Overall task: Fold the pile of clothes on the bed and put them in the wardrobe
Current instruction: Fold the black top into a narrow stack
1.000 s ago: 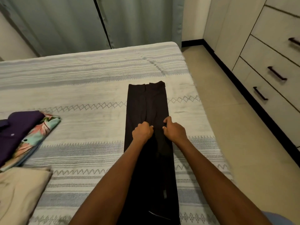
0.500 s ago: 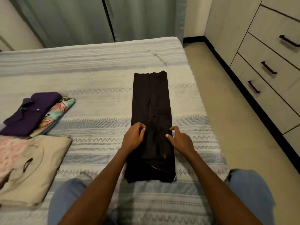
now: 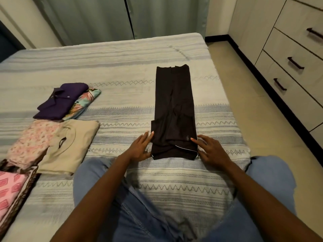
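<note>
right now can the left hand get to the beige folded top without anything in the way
Probably yes. The left hand lies open at the black trousers' near left edge, and only bare bedspread lies between it and the beige folded top, with nothing stacked on it.

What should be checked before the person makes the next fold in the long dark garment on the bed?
1. Long dark brown garment lies flat in a narrow strip on the striped bedspread: ok.
2. Left hand at its near left edge, fingers straight: ok.
3. Right hand at the near right edge, fingers relaxed, not yet gripping: ok.
4. Near end already doubled over, white trim showing: ok.
5. Bed beyond the far end free for folding: ok.
6. Folded purple collared shirt and folded beige top lie well to the left, clear of the garment: ok.
7. Creases underneath: cannot tell.
</note>
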`<act>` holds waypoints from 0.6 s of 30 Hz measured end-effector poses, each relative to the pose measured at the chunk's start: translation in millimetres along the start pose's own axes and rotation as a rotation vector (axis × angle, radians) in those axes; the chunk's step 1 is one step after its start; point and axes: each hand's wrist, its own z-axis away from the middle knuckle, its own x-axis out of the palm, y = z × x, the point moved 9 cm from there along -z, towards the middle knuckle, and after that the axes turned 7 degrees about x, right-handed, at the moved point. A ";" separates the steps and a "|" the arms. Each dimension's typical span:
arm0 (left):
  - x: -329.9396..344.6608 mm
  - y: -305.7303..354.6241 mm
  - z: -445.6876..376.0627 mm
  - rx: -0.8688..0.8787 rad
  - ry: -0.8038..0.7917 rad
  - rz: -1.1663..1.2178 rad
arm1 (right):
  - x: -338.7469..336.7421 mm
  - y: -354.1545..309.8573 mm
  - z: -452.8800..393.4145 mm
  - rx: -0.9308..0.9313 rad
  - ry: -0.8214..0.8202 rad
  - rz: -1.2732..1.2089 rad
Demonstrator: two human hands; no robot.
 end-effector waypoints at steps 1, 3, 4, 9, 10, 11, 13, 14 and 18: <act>6.8 0.0 2.6 -0.023 -0.026 0.007 | 0.7 -1.9 1.8 0.002 -0.010 0.019; 14.9 1.2 7.6 -0.065 -0.043 0.025 | 1.8 -3.2 2.8 0.024 -0.044 0.059; 15.4 2.1 8.9 -0.065 -0.018 0.026 | 2.3 -4.7 3.5 0.024 -0.060 0.086; 0.9 11.9 6.1 -0.004 0.123 -0.156 | 6.7 -14.6 -1.8 0.024 -0.159 0.151; -1.3 15.5 4.8 0.008 0.122 -0.188 | 8.1 -16.8 -4.5 0.030 -0.184 0.156; -2.2 19.3 3.3 0.035 0.132 -0.208 | 9.8 -20.0 -7.3 0.026 -0.202 0.161; -2.9 26.1 1.5 0.109 0.150 -0.196 | 12.1 -25.7 -11.8 0.008 -0.234 0.142; -4.5 27.2 1.9 0.134 0.166 -0.170 | 10.2 -27.8 -13.3 0.001 -0.232 0.112; -23.9 39.8 6.8 0.204 0.312 -0.045 | -7.5 -19.3 -17.8 0.065 -0.131 -0.036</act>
